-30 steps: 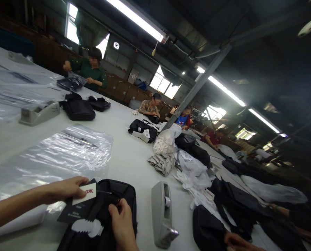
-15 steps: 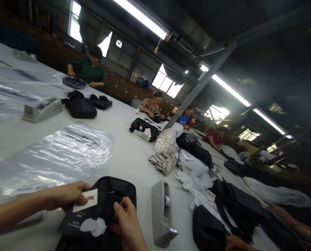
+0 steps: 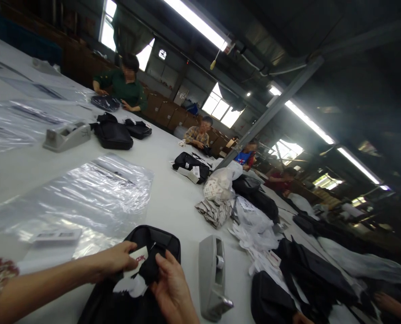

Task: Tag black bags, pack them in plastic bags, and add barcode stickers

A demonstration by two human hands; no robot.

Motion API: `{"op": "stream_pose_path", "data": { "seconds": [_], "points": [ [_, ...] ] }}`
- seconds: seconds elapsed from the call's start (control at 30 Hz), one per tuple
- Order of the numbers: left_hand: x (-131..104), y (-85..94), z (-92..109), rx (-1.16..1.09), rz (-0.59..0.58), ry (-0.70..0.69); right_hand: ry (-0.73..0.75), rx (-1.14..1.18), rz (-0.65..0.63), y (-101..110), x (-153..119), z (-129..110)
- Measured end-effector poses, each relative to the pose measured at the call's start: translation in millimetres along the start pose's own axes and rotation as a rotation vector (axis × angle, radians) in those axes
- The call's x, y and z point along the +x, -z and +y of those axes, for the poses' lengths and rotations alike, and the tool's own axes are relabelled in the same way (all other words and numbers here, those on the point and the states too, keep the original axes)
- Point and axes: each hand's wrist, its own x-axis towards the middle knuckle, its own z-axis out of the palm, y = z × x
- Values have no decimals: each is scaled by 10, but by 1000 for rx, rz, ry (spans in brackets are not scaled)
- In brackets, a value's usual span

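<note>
1. Plastic first: a big clear plastic sheet [image 3: 95, 202] lies flat on the table [image 3: 168, 198], left of the action, with a grey tape dispenser [image 3: 67, 136] beyond it.
2. Left hand [image 3: 119, 260] comes in from the left, thumb and fingers closed in a pinch on a pale card [image 3: 139, 260] with red lettering. Looks like a firm enough hold.
3. Main thing here is the black bag [image 3: 133, 308], sitting on the table right at the bottom, under both hands. A white tab [image 3: 131, 286] shows just below the card.
4. Right hand [image 3: 171, 279] is curled in from the other side, fingers and thumb closed on a small dark flap [image 3: 149, 271]. Can't tell if that's part of the bag or something separate.
5. Step in hand, imo: sorting out the card and flap at the bag's front. I reckon the next move calls for a light touch, card pinched and flap guided without yanking anything.
6. Further right: a second dispenser [image 3: 212, 279] standing near the right hand, then a spare bag [image 3: 271, 298] with someone else's hand [image 3: 301, 318] by it, mostly cut off.
</note>
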Motion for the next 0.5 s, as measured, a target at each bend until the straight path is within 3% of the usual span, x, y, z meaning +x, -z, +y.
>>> {"op": "stream_pose_path", "data": {
  "seconds": [0.13,0.23,0.37,0.5],
  "points": [
    [220,-167,188,112,41,-160,196,-148,-165,-7,1,-27],
    [429,-203,269,283,101,-265,264,-241,-162,123,115,27],
    [570,-79,275,497,91,-280,311,-505,-53,324,354,147],
    [464,162,376,666,67,-256,396,-814,12,373,482,199]
  ]
}}
